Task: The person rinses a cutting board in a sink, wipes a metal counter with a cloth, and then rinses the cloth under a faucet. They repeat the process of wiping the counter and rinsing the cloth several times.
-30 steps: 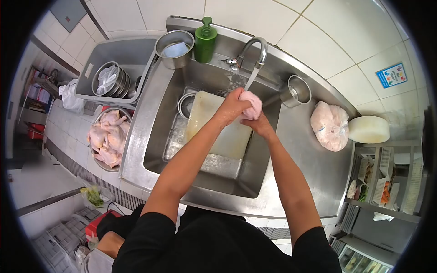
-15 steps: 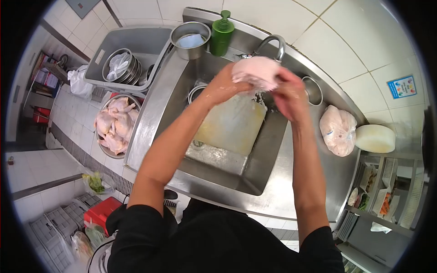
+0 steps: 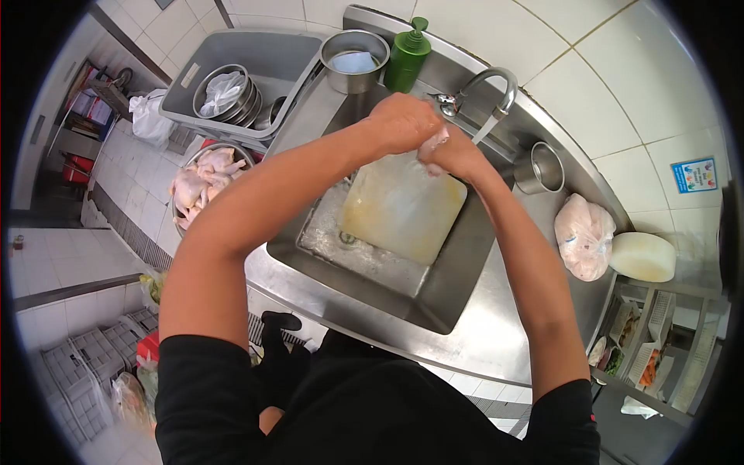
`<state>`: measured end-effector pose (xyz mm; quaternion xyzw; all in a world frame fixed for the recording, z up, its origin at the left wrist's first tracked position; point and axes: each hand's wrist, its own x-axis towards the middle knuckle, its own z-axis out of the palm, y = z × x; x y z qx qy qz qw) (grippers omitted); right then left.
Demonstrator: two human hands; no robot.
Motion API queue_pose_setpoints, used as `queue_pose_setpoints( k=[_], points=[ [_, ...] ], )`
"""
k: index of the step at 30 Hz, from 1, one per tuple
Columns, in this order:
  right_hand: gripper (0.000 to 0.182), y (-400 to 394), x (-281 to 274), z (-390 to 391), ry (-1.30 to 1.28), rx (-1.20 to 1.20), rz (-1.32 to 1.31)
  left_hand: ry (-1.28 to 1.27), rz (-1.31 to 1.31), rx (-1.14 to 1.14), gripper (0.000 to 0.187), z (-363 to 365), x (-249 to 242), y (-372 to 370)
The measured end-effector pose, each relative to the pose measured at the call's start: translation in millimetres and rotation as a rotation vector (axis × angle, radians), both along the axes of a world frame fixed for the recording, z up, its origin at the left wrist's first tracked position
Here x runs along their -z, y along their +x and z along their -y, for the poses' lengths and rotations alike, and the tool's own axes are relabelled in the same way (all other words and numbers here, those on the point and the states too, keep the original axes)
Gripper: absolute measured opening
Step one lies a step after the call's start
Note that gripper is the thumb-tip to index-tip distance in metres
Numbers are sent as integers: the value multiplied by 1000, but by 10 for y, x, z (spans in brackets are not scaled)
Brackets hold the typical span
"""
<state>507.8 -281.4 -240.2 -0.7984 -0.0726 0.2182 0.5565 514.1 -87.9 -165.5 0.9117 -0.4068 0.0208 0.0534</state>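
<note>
Over the back of the steel sink [image 3: 465, 287], my left hand [image 3: 407, 122] and my right hand [image 3: 456, 155] are pressed together. Both are closed around a pink cloth [image 3: 435, 144], of which only a small part shows between them. Below them a worn, yellowish-white cutting board [image 3: 407, 205] lies tilted in the sink, with water around its lower edge. Water runs from the curved faucet [image 3: 504, 97], just to the right of my hands.
Behind the sink stand a steel pot [image 3: 353, 81] and a green pump bottle [image 3: 407, 58]. A steel cup [image 3: 540, 169], a bagged pink item [image 3: 583, 236] and a white round block [image 3: 643, 257] are on the right. Raw chickens [image 3: 198, 182] and a grey tub [image 3: 182, 93] are left.
The pink cloth, spread and bulky before, is now bunched small between my hands. My hands have come together and away from the faucet, whose stream now shows. The view has shifted slightly.
</note>
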Motion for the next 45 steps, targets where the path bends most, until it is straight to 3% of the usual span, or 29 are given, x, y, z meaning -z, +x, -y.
queue_pose_setpoints(
  k=[1,2,3,4,5,6,7,11,13,14,15,16,18,21,22,24,25,27,29,31,34,38,40,41,43,45],
  points=[
    [35,49,-52,-78,0,-4,1,-26,-82,-89,20,-22,53,11],
    [31,75,-178,-209,-356,-31,250,-28,-81,-92,20,-19,9,-23],
    [27,110,-274,-296,-712,-57,499,-107,-210,-297,21,7,-59,-78],
    [27,121,-356,-350,-714,-58,499,-187,-343,-500,22,19,-107,-120],
    [25,137,-401,-387,-690,-47,634,-189,-345,-501,22,21,40,-85],
    [23,152,-444,-421,-663,-36,769,-364,-338,-563,24,32,313,-12],
    [23,172,-512,-459,-663,-38,765,-538,-329,-623,26,33,472,31],
    [21,227,-695,-528,-818,-175,786,-576,-458,-610,27,-28,287,-47],
    [20,169,-779,-575,-870,-207,825,-1125,-885,-568,20,-224,-257,-480],
    [19,73,-860,-610,-920,-262,817,-1122,-887,-563,20,-182,-263,-612],
    [18,16,-899,-635,-971,-316,806,-1347,-943,-612,14,-117,-257,-725],
    [18,26,-776,-628,-975,-306,800,-1572,-997,-657,10,-62,-236,-770],
    [21,53,-227,-557,-1098,-243,649,-1582,-1171,-728,7,95,455,-724],
    [25,-187,483,-295,-1044,-206,609,-1632,-1485,-926,10,237,1257,-1090],
    [27,-676,700,-433,-994,-209,552,-1676,-1627,-1063,12,236,1430,-1368],
    [32,-1700,1112,-645,-897,-197,436,-1613,-1721,-1109,12,211,1779,-1900],
    [35,-1740,1270,-436,-852,-178,376,-1568,-1793,-1176,13,197,1898,-2115],
    [33,-2140,1408,-446,-904,-173,233,-1449,-1927,-1316,13,179,2030,-2399],
    [26,-2260,1260,-428,-856,-103,84,-1426,-2042,-1313,13,164,2258,-2488],
    [22,-2225,1211,-337,-819,-29,74,-1609,-2118,-1176,12,186,1942,-2409],
    [29,-2033,781,-176,-740,66,-18,-1286,-2074,-1082,15,256,1650,-2123],
    [43,-2067,499,155,-608,38,-7,-1113,-2021,-780,38,260,1382,-2022],
    [50,-2258,478,309,-234,9,149,-1089,-2033,-748,34,303,1289,-2010],
    [50,-2360,433,380,-241,43,153,-1075,-2058,-710,33,322,1279,-1992],
    [53,-2594,291,510,239,264,-170,-1040,-2010,-724,31,486,1218,-2025],
    [49,-2808,180,636,329,386,-189,-1026,-1956,-749,28,635,1140,-2084]
  ],
)
